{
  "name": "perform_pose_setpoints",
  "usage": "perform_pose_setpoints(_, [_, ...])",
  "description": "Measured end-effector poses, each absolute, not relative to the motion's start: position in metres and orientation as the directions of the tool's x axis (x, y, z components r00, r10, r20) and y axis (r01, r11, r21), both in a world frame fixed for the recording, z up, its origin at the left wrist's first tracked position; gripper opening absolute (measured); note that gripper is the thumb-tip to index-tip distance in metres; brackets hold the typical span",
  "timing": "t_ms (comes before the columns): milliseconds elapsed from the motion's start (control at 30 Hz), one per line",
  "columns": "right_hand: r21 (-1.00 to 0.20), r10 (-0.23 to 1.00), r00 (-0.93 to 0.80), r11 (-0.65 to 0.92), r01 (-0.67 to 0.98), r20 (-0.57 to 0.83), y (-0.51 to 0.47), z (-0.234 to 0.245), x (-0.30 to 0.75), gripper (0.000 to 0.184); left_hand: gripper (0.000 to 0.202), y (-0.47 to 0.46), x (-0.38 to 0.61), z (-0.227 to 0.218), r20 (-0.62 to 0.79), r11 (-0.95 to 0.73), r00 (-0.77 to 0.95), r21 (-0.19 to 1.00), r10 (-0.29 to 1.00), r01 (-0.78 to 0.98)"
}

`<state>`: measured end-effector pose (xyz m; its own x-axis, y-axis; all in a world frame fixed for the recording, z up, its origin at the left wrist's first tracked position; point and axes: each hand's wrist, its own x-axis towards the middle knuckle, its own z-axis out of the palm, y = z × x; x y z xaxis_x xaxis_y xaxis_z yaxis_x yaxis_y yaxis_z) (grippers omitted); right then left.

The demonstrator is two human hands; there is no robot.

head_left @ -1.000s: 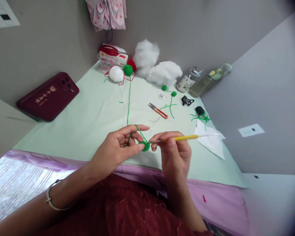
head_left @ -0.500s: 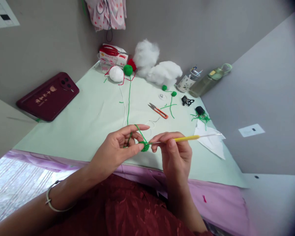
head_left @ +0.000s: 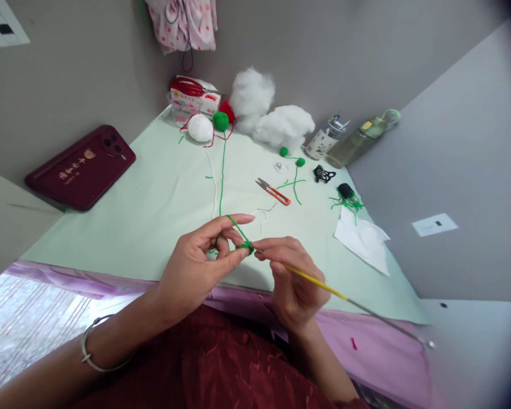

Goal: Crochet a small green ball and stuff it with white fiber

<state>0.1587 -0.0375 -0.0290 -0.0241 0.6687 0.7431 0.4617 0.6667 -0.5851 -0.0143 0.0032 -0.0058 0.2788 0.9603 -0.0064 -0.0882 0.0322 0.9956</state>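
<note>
Between thumb and fingers, my left hand (head_left: 200, 253) pinches a small green crochet piece (head_left: 247, 248). Green yarn (head_left: 222, 182) runs from a green yarn ball (head_left: 220, 121) at the back of the table and passes over my raised left index finger down to the piece. My right hand (head_left: 296, 278) is closed around a crochet hook (head_left: 315, 280) with a yellow handle and a metal shaft sticking out past the hand at the lower right. The hook's tip meets the crochet piece; its exact place in the stitches is too small to tell.
Orange thread snips (head_left: 273, 192) lie beyond my hands. White yarn (head_left: 201, 128), white stuffing (head_left: 281, 126), a pen cup (head_left: 325, 141) and a bottle (head_left: 361, 139) line the back. A dark red phone (head_left: 83, 167) leans at left; white paper (head_left: 363, 241) lies right.
The hook's handle end has swung downward, from nearly level to slanting toward the lower right. My right hand has turned and lowered with it. The crochet piece is tilted flatter between my left fingers.
</note>
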Motion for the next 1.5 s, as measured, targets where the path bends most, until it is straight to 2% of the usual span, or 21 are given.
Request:
perform_pose_setpoints(67, [-0.485,0.632,-0.060,0.648,0.587,0.773,-0.040,-0.036,0.157,0.037,0.049,0.003,-0.014,-0.009,-0.047,0.109,0.318,0.977,0.947,-0.181])
perform_pose_setpoints(133, [-0.404,0.595,-0.071,0.623,0.670,0.801,-0.041,-0.040,0.153,0.041,0.058,0.004,-0.015,-0.012,-0.124,0.268,0.423,0.915,0.898,-0.302])
perform_pose_setpoints(200, [-0.463,0.604,-0.007,0.619,0.635,0.797,-0.040,-0.037,0.150,0.034,0.060,0.007,-0.016,-0.013,-0.188,0.433,0.535,0.818,0.824,-0.379])
perform_pose_setpoints(267, [-0.629,0.657,0.134,0.612,0.480,0.742,-0.037,-0.030,0.148,0.024,0.052,0.011,-0.018,-0.011,-0.213,0.511,0.582,0.754,0.785,-0.412])
perform_pose_setpoints(333, [-0.770,0.727,0.258,0.583,0.257,0.636,-0.033,-0.023,0.148,0.020,0.045,0.014,-0.018,-0.009,-0.202,0.496,0.562,0.749,0.802,-0.440])
perform_pose_setpoints(433, [-0.854,0.819,0.267,0.518,0.035,0.508,-0.028,-0.019,0.148,0.017,0.041,0.014,-0.018,-0.009,-0.148,0.430,0.547,0.793,0.824,-0.433])
perform_pose_setpoints(533, [-0.853,0.829,0.204,0.515,0.084,0.520,-0.028,-0.024,0.147,0.017,0.039,0.009,-0.016,-0.012,-0.109,0.338,0.500,0.855,0.859,-0.394])
perform_pose_setpoints(633, [-0.753,0.758,0.148,0.566,0.337,0.636,-0.031,-0.032,0.144,0.029,0.045,0.006,-0.012,-0.016,-0.098,0.286,0.437,0.876,0.894,-0.389])
perform_pose_setpoints(700, [-0.607,0.662,0.103,0.601,0.520,0.743,-0.033,-0.037,0.144,0.039,0.049,0.006,-0.011,-0.017,-0.131,0.348,0.464,0.838,0.876,-0.421])
perform_pose_setpoints(767, [-0.540,0.611,0.087,0.612,0.578,0.787,-0.034,-0.037,0.145,0.041,0.047,0.009,-0.010,-0.017,-0.190,0.476,0.548,0.759,0.815,-0.444])
perform_pose_setpoints(800, [-0.577,0.628,0.115,0.606,0.548,0.769,-0.033,-0.036,0.146,0.037,0.043,0.011,-0.011,-0.017,-0.215,0.532,0.584,0.718,0.783,-0.449])
perform_pose_setpoints(867, [-0.731,0.710,0.226,0.565,0.383,0.667,-0.031,-0.031,0.148,0.026,0.035,0.015,-0.012,-0.016,-0.231,0.580,0.612,0.670,0.756,-0.463])
perform_pose_setpoints(933, [-0.840,0.789,0.292,0.518,0.158,0.541,-0.029,-0.026,0.150,0.021,0.033,0.017,-0.013,-0.015,-0.212,0.550,0.588,0.680,0.781,-0.485])
perform_pose_setpoints(1000, [-0.869,0.836,0.259,0.493,0.034,0.484,-0.027,-0.023,0.150,0.018,0.033,0.016,-0.013,-0.015,-0.171,0.493,0.575,0.733,0.800,-0.469])
perform_pose_setpoints(1133, [-0.891,0.865,0.227,0.453,0.032,0.448,-0.026,-0.025,0.149,0.015,0.031,0.011,-0.013,-0.018,-0.090,0.353,0.549,0.847,0.831,-0.397])
perform_pose_setpoints(1233, [-0.911,0.897,0.237,0.402,-0.088,0.373,-0.025,-0.028,0.152,0.016,0.029,0.010,-0.015,-0.020,-0.075,0.291,0.516,0.889,0.853,-0.353])
perform_pose_setpoints(1333, [-0.902,0.911,0.205,0.393,-0.179,0.356,-0.025,-0.026,0.155,0.017,0.030,0.010,-0.017,-0.019,-0.077,0.265,0.494,0.909,0.866,-0.322])
perform_pose_setpoints(1400, [-0.898,0.908,0.186,0.407,-0.170,0.376,-0.025,-0.023,0.156,0.018,0.031,0.010,-0.018,-0.018,-0.072,0.249,0.481,0.916,0.874,-0.315])
perform_pose_setpoints(1500, [-0.887,0.881,0.161,0.458,-0.060,0.444,-0.028,-0.020,0.157,0.018,0.030,0.009,-0.018,-0.015,-0.062,0.218,0.455,0.929,0.888,-0.298])
